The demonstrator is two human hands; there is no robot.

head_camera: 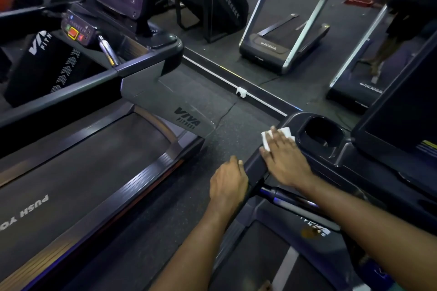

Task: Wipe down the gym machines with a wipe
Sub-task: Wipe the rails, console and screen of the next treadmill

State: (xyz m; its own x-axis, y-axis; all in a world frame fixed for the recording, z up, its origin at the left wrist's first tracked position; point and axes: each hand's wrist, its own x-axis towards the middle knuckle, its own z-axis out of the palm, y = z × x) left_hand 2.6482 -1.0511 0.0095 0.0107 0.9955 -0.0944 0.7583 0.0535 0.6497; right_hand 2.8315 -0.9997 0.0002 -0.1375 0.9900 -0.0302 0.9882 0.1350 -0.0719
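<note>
My right hand [285, 158] lies flat, fingers straight, pressing a white wipe [283, 132] onto the dark left console arm [254, 168] of the treadmill I stand on. Only the wipe's far edge and left corner show past my fingers. Just behind it, my left hand [228, 183] curls over the outer edge of the same arm, thumb on top. A round cup holder [322, 133] sits just beyond the wipe.
A second treadmill [78, 168] with a grey "VIVA FITNESS" upright runs along the left. A strip of rubber floor [179, 201] separates the two machines. A mirror wall [295, 30] ahead reflects treadmills and a person's legs. The console screen [399, 125] rises at right.
</note>
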